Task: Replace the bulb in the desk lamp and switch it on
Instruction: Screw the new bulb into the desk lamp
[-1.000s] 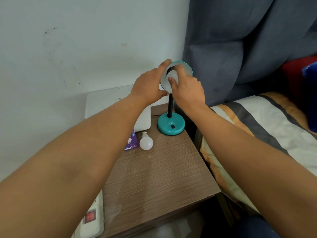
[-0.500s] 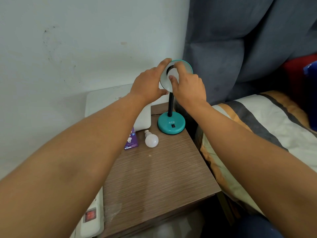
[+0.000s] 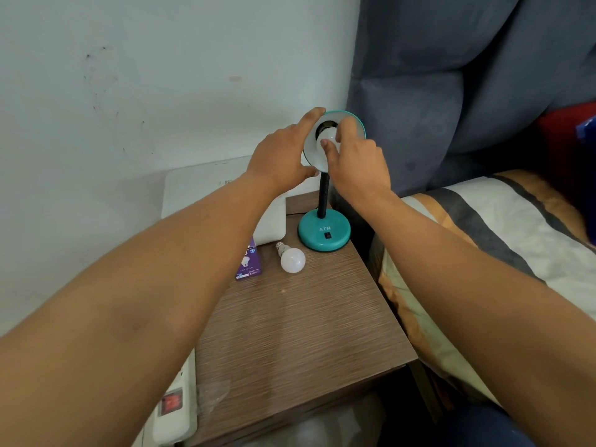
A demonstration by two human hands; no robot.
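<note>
Bulb [image 3: 328, 136] sits in the socket of the teal desk lamp [image 3: 323, 232], inside the tilted shade [image 3: 353, 124], toward 12 o'clock on the wood-grain surface [image 3: 290, 324]. The right hand [image 3: 358, 166] pinches that bulb, thumb below and fingers above it. The left hand [image 3: 279, 156] grips the shade's left rim, forefinger along the top edge and thumb under the lower edge. The lamp's black neck rises from a round base marked ATN with a small switch [image 3: 327, 235] on its front. At 8 o'clock from the base a second white bulb [image 3: 292, 259] lies on its side, screw cap pointing away, just beside a purple bulb box [image 3: 247, 262] at its 9 o'clock. A white flat object [image 3: 206, 188] leans against the wall behind them. A power strip [image 3: 175, 404] lies at 7 o'clock off the surface's edge; a striped bed [image 3: 503, 227] lies at 3 o'clock.
</note>
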